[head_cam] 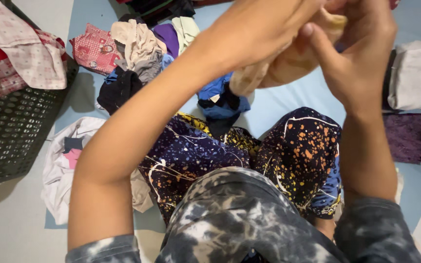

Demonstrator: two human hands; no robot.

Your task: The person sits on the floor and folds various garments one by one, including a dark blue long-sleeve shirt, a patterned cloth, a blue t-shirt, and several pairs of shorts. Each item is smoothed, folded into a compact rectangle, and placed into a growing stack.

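Beige cloth (288, 63) at the frame's upper centre is clamped between left hand (264, 29) and right hand (356, 48), seemingly mid-fold above the clothes pile (137, 53); smoothing looks needed.

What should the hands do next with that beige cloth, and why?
Probably pull the beige cloth out flat. The left hand and right hand both pinch it up high, and it hangs bunched and crumpled between them.
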